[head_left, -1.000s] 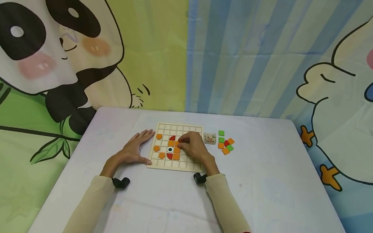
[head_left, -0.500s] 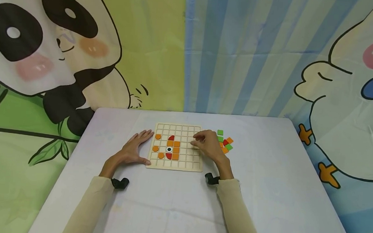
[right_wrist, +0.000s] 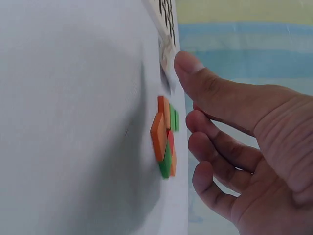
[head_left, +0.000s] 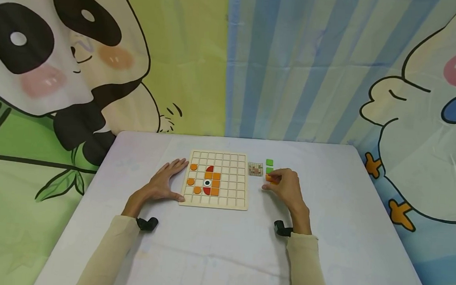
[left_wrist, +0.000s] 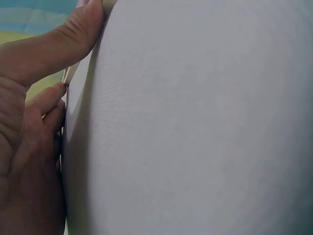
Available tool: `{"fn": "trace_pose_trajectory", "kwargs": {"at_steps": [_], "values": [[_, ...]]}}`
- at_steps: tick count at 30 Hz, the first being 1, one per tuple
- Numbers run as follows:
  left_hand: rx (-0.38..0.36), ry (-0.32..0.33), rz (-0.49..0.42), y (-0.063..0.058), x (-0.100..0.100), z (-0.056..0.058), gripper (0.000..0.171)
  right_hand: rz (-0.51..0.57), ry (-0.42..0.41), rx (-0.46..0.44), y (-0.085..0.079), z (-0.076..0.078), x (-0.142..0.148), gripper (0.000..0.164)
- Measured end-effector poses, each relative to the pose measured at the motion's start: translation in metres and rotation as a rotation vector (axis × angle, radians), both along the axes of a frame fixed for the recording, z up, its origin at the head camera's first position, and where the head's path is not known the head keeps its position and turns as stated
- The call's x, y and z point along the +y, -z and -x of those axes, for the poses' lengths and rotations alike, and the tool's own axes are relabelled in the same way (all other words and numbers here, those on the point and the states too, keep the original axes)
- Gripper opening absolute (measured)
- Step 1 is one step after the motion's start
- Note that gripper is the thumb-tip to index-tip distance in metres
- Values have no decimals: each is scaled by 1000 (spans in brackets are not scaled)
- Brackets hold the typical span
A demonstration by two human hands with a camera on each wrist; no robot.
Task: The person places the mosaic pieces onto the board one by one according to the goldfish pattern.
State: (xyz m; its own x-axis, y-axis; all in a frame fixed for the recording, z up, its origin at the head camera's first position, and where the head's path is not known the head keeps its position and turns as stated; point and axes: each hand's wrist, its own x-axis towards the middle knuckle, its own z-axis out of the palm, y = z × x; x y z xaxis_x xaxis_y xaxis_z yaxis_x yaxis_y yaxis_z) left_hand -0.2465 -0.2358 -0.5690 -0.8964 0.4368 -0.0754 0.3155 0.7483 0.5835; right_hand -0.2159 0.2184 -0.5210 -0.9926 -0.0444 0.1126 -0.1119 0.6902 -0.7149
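A wooden grid board (head_left: 232, 200) lies on the table with orange, red and black-and-white pieces set in its squares. My left hand (head_left: 164, 182) rests at the board's left edge, thumb and fingers spread; the left wrist view shows the thumb (left_wrist: 80, 36) against the edge. Above the loose pieces right of the board is my right hand (head_left: 286, 186), holding nothing. In the right wrist view its thumb (right_wrist: 210, 85) stands apart from the loosely bent fingers. Below them lie an orange square tile (right_wrist: 158, 137), a green tile (right_wrist: 165, 164) and a partly hidden red piece (right_wrist: 170, 139).
A small patterned card (head_left: 255, 169) lies between the board and the loose tiles. Two green square tiles, one a green tile (head_left: 269, 162), lie just behind the right hand. A cartoon-printed cloth hangs behind the white table (head_left: 220, 256).
My right hand has moved right, from the board's middle past the card to the loose tiles, leaving an orange square uncovered on the board. The left hand has stayed put.
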Motion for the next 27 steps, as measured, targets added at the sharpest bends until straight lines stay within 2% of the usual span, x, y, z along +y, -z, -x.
{"fn": "trace_pose_trajectory", "kwargs": {"at_steps": [7, 12, 20, 27], "values": [[4, -1, 6, -1, -1, 0, 139, -57, 63, -31, 7, -7, 14, 37], [6, 5, -9, 0, 0, 0, 140, -82, 76, -49, 13, -10, 17, 28], [6, -6, -12, 0, 0, 0, 138, -93, 80, -12, 20, -18, 20, 19], [2, -3, -10, 0, 0, 0, 138, -106, 89, -5, 21, -25, 22, 32]]}}
